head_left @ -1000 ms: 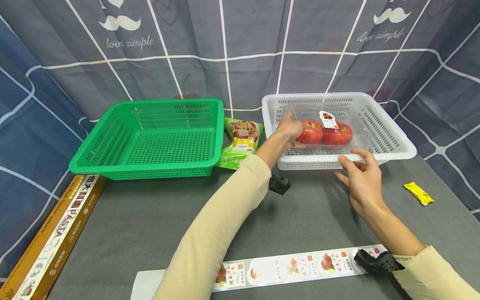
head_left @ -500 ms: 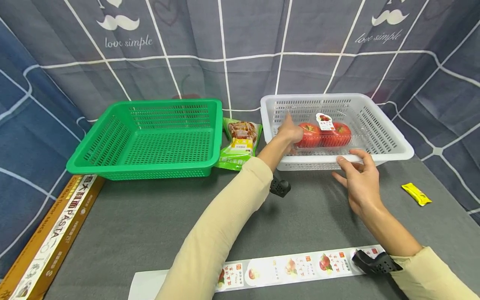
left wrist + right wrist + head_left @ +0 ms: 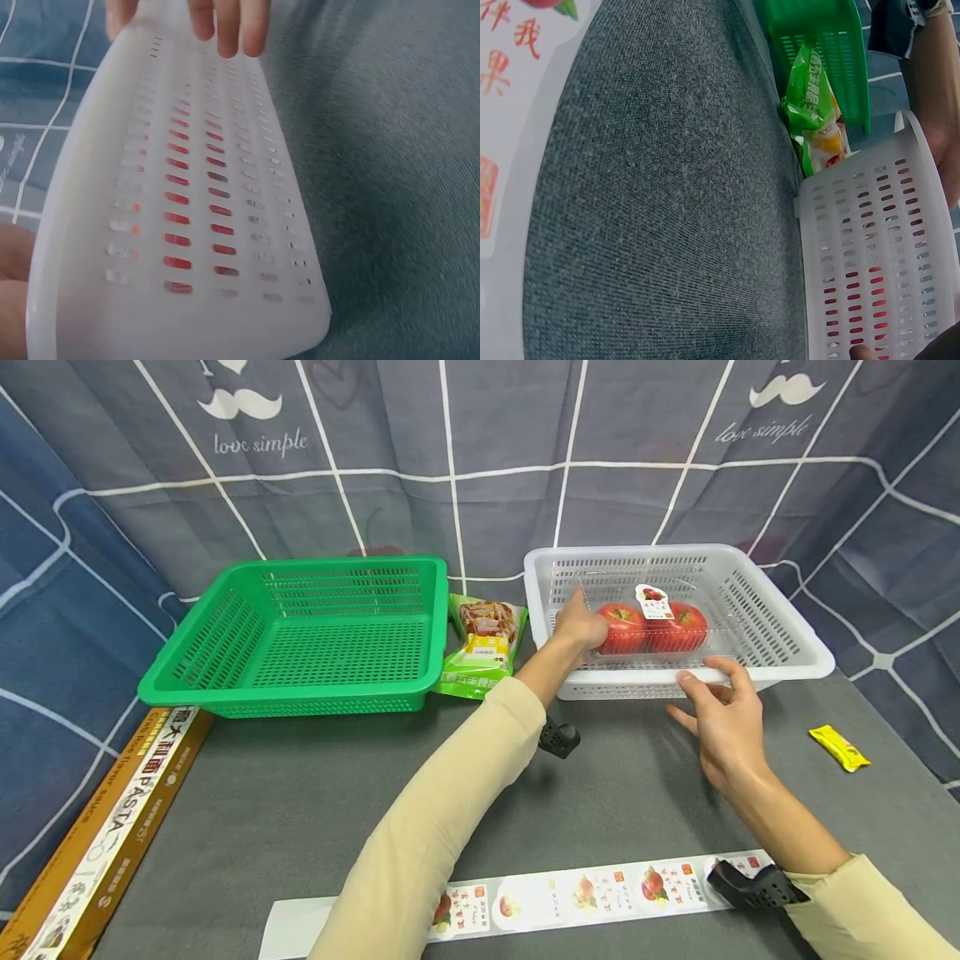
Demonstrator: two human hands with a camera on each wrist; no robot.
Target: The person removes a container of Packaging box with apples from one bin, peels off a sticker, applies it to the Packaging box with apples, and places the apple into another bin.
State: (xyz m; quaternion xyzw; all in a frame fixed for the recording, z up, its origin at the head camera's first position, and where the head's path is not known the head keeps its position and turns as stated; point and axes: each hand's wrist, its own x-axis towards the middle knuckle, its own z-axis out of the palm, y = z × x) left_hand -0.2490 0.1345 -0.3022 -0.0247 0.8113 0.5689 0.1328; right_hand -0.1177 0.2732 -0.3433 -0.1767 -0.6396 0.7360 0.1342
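A clear plastic fruit box [image 3: 720,639] with two red round fruits [image 3: 677,628] and a white label [image 3: 654,602] lies inside the white basket [image 3: 787,672]. My left hand [image 3: 579,625] reaches over the basket's front rim and holds the box's left end; part of the fingers is hidden there. At the front rim, right of the middle, my right hand [image 3: 726,722] grips the basket, thumb at the rim and other fingers against the outer wall. In the left wrist view, right-hand fingers [image 3: 227,26] show on that slotted wall [image 3: 225,322], with red fruit visible through the slots.
A green basket [image 3: 292,696] stands at left, with a green food packet [image 3: 480,652] between the baskets. The brown pasta box [image 3: 120,810] lies at far left. A label strip [image 3: 562,902] lies at the front, and a small yellow packet [image 3: 838,747] at right.
The fruit box's raised upper edge has come down and its label has shifted slightly left. My left hand has sunk a little with it. My right hand stays at the rim.
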